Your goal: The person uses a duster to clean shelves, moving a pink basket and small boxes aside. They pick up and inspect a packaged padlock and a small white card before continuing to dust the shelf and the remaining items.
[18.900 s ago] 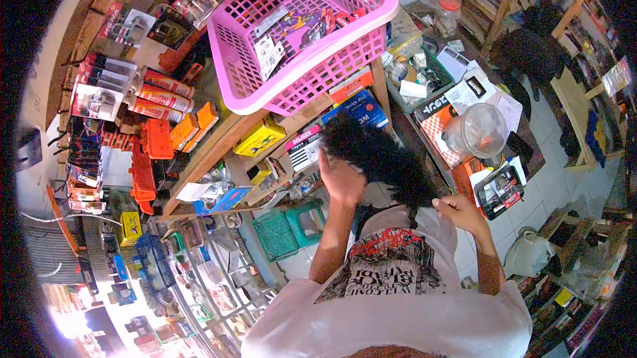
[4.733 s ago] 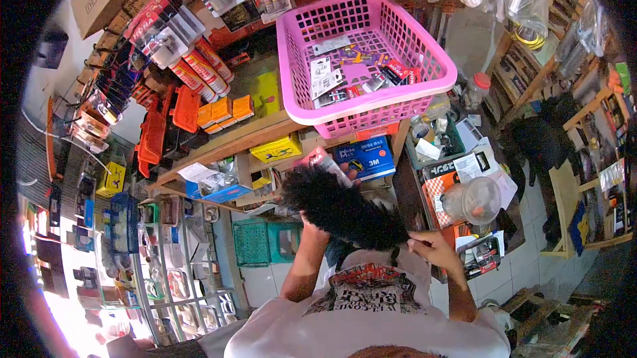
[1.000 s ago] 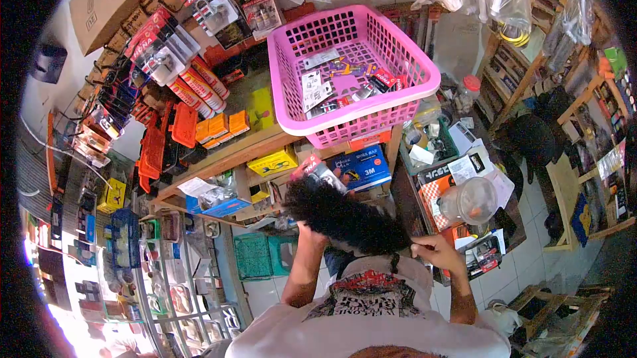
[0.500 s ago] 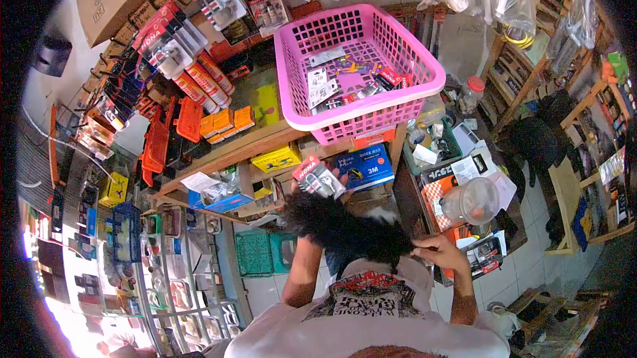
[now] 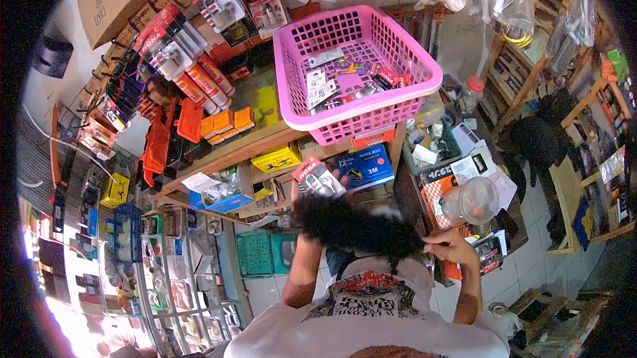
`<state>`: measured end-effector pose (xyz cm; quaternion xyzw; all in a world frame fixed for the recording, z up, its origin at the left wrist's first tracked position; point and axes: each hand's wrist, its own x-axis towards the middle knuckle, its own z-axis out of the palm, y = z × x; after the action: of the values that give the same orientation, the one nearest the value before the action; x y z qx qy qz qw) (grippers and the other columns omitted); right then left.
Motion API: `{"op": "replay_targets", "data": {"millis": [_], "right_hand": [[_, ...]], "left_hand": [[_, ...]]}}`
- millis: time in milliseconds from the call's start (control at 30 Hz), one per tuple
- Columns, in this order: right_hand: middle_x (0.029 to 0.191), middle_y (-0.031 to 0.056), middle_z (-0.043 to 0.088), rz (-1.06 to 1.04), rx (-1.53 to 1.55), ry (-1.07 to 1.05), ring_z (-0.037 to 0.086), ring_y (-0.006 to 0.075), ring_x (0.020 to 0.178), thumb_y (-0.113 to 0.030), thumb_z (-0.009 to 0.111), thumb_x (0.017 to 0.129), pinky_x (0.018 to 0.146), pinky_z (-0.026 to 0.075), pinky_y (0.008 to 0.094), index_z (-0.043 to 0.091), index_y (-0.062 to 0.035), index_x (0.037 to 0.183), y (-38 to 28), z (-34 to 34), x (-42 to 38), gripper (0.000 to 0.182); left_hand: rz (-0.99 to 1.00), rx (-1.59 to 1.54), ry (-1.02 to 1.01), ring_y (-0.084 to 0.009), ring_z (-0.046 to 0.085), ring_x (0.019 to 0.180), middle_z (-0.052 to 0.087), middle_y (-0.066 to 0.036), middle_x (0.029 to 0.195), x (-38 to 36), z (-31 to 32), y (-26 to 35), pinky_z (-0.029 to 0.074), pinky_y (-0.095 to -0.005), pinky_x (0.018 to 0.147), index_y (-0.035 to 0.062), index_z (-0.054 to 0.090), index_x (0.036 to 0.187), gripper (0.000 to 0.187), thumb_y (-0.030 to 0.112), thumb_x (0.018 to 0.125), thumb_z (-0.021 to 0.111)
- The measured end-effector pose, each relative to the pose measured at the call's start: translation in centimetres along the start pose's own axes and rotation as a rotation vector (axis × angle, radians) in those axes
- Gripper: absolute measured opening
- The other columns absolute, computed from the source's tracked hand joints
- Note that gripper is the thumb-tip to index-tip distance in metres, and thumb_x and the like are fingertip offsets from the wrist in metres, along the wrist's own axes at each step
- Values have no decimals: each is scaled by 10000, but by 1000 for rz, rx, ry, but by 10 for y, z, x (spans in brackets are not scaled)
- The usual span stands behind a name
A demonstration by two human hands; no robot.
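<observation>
A padlock in a red-and-white HONA blister pack point(image 5: 320, 177) is held up in front of my chest. My left hand point(image 5: 342, 179) is closed around the pack; its fingertips show at the pack's edge, and the palm is hidden behind a fluffy black duster point(image 5: 361, 228). Pinched at the duster's right end is my right hand point(image 5: 452, 249), its fingers closed. The duster's left end overlaps the lower part of the pack. Just beyond the pack, a pink plastic basket point(image 5: 361, 114) rests on the wooden shelf, with several packaged items inside, padlock packs among them.
Orange spray cans point(image 5: 201, 88) and more hanging padlock packs point(image 5: 169, 56) stand at the left of the shelf. A blue 3M box point(image 5: 371, 167) sits beneath the basket. To the right is a cluttered table with a clear plastic jar point(image 5: 472, 200). Green crates point(image 5: 255, 253) lie below.
The duster has shifted to the right across the padlock pack, uncovering a little more on its left side. My right hand has moved slightly right with it. My left hand stays nearly in place.
</observation>
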<state>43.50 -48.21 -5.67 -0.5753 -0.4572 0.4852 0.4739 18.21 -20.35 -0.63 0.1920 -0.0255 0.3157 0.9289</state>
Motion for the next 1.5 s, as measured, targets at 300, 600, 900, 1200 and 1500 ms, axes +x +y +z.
{"op": "replay_targets", "data": {"millis": [300, 600, 900, 1200, 1500], "right_hand": [[796, 41, 701, 26, 31, 61, 567, 59, 632, -133, 690, 900, 557, 460, 240, 686, 12, 1111, 1, 7, -1, 256], [824, 34, 704, 142, 16, 63, 537, 41, 633, -146, 671, 910, 572, 460, 237, 663, -1, 1172, 4, 7, 2, 299], [861, 46, 712, 162, -58, 65, 567, 65, 638, -122, 657, 921, 566, 475, 253, 641, -2, 1206, -13, -8, 5, 310], [853, 57, 710, 210, -24, 60, 583, 74, 664, -110, 668, 911, 587, 475, 250, 660, 9, 1163, -10, -5, 3, 279], [856, 49, 712, 124, -34, 52, 550, 58, 629, -107, 680, 903, 555, 447, 239, 673, -4, 1149, -5, -5, 2, 266]], "left_hand": [[86, 30, 428, -378, 622, 1074, 609, -198, 1231, 11, 18, -6, 504, -571, 899, 87, 515, 1306, 608, 566, 953, 394], [67, -30, 357, -408, 543, 1180, 566, -176, 1299, 10, 6, -9, 387, -592, 1025, 112, 478, 1382, 668, 602, 938, 386], [145, 79, 334, -319, 560, 1181, 588, -108, 1300, 27, 16, -11, 405, -522, 1029, 98, 522, 1288, 533, 503, 972, 381], [138, 32, 421, -418, 578, 1123, 602, -211, 1242, 18, 13, -11, 430, -572, 988, 113, 537, 1315, 591, 559, 964, 372], [89, -3, 401, -426, 556, 1157, 590, -236, 1248, 15, 11, -13, 429, -563, 999, 74, 523, 1317, 616, 553, 965, 363]]}}
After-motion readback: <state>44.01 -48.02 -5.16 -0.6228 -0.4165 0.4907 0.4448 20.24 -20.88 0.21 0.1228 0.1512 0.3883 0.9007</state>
